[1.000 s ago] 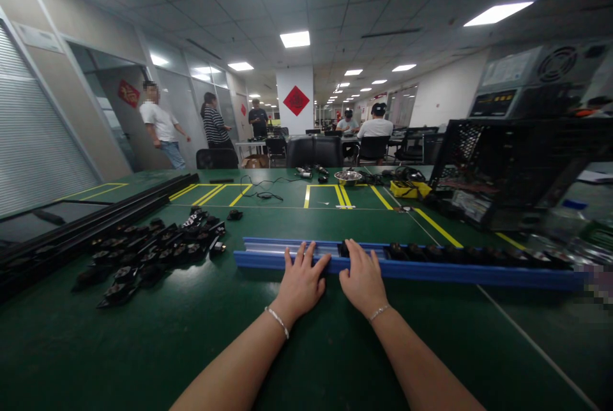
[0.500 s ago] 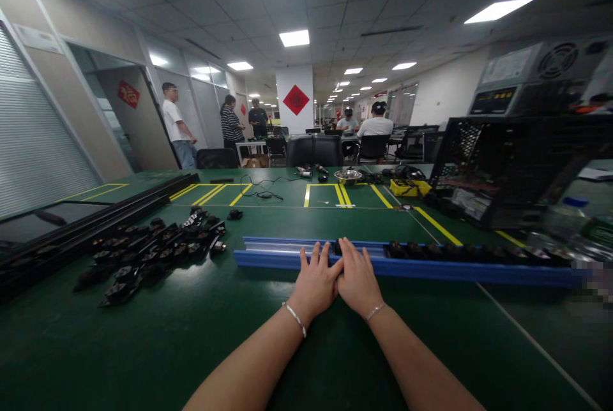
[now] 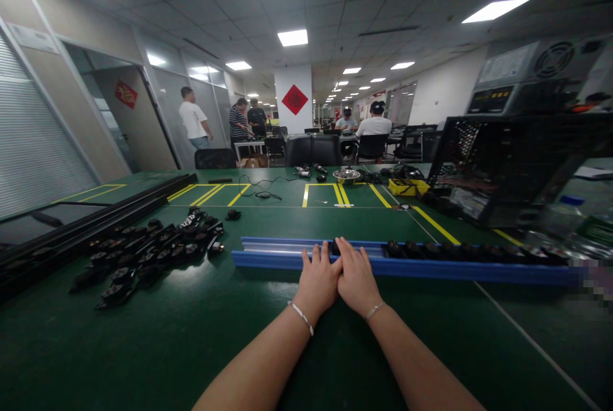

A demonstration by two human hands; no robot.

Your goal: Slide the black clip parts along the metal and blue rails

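A long blue rail [image 3: 268, 260] with a channel along its top lies across the green table in front of me. A small black part [image 3: 334, 247] sits in the channel, partly hidden by my fingers. My left hand [image 3: 318, 278] reaches over the rail, its thumb and index finger at the part's left side and the other fingers spread on the rail. My right hand [image 3: 355, 276] closes on the same part from the right, touching my left thumb. Right of my hands, a row of similar black parts [image 3: 412, 250] fills the channel.
Loose black parts [image 3: 163, 248] lie heaped at the left, beside long black rails [image 3: 119, 214]. Farther back are a metal bowl [image 3: 347, 175], a yellow tray [image 3: 407, 187] and a cable [image 3: 265, 194]. A black computer case [image 3: 507, 168] and plastic bottles [image 3: 569, 210] stand right.
Both hands stay at the same part of the rail, with only slight shifts. In the background, a person in a white shirt has moved right.
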